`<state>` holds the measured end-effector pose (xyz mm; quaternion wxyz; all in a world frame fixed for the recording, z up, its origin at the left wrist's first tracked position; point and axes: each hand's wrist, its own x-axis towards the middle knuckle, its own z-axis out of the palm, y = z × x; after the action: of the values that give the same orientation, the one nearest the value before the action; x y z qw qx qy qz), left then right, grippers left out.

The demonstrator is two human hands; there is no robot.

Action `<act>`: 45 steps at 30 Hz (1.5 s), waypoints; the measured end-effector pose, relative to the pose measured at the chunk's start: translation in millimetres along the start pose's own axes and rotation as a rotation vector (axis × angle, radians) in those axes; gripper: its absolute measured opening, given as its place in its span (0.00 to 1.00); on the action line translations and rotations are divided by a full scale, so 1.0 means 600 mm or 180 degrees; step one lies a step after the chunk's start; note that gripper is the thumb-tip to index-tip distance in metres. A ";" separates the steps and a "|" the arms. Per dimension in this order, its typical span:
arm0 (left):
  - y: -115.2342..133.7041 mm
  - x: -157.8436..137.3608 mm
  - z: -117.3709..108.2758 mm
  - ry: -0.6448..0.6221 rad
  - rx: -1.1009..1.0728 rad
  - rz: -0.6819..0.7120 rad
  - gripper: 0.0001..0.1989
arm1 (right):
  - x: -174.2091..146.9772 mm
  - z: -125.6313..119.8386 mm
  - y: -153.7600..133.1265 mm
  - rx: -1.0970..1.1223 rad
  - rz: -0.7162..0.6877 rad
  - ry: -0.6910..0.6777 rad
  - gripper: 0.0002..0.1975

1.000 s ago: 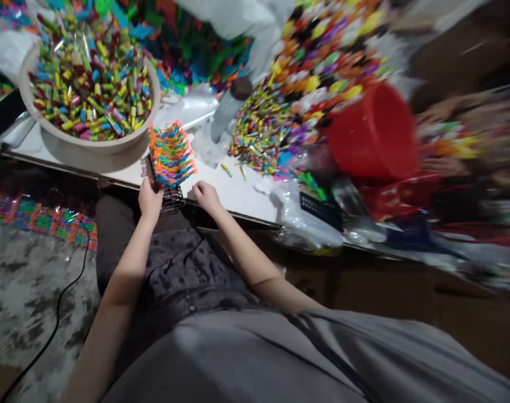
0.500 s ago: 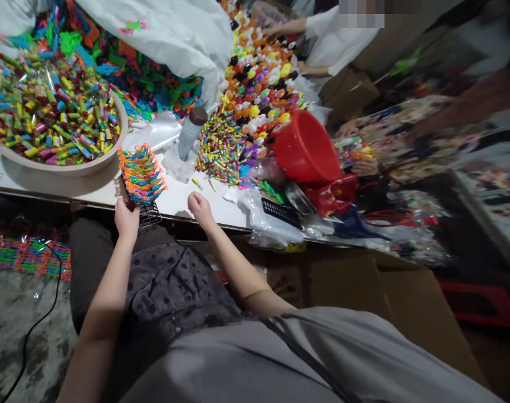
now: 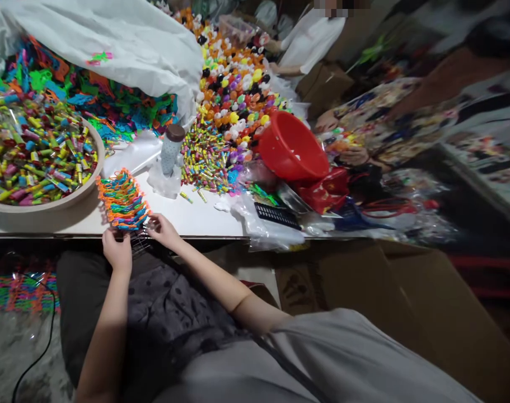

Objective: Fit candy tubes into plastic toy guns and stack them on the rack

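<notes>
A stack of small orange, green and blue plastic pieces (image 3: 124, 200) stands in rows on a black wire rack (image 3: 140, 243) at the table's front edge. My left hand (image 3: 117, 250) is closed round the rack's near left side. At the near right corner of the stack, the fingers of my right hand (image 3: 165, 231) are bent in a pinch, the thumb towards the rack; anything between them is too small to make out. Beyond, small coloured tubes (image 3: 206, 162) lie heaped on the white table, a couple of them loose in front.
A wide basin (image 3: 100, 162) full of similar tubes stands left. Behind are a white sack (image 3: 154, 50) of plastic pieces and a speckled bottle (image 3: 171, 154). Right are a red bucket (image 3: 290, 148), a black slotted tray (image 3: 275, 215) and co-workers. A cardboard box (image 3: 364, 280) sits below.
My right hand has moved left from beside the loose tubes to the rack's right side. My left hand stays on the rack. The view has shifted, so the table appears further left.
</notes>
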<state>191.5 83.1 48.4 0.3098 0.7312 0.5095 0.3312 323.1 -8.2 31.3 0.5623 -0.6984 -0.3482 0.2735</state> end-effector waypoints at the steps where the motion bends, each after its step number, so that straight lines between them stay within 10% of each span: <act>1: 0.001 0.001 -0.002 -0.0044 0.0079 -0.0018 0.06 | 0.005 0.011 -0.001 -0.0031 -0.0007 0.0066 0.22; 16: 0.004 0.011 -0.007 -0.0459 0.0665 -0.0287 0.10 | 0.036 0.036 -0.006 -0.1740 0.0161 0.0437 0.11; 34: 0.004 0.026 -0.016 -0.0897 0.0305 -0.0329 0.10 | 0.037 0.033 0.003 -0.1400 0.0144 0.0214 0.09; 38: -0.039 0.015 -0.051 -0.0770 -0.0428 0.0021 0.13 | 0.041 -0.028 0.010 -0.1498 -0.0014 -0.0119 0.08; 45: -0.210 -0.054 -0.152 0.0112 0.0476 -0.0011 0.13 | 0.068 -0.245 0.058 -0.2633 0.0684 0.1894 0.15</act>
<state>42.2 99.4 -2.9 0.2460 0.7455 0.5395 0.3044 467.8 -67.4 29.9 0.2827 -0.9415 -0.1786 -0.0411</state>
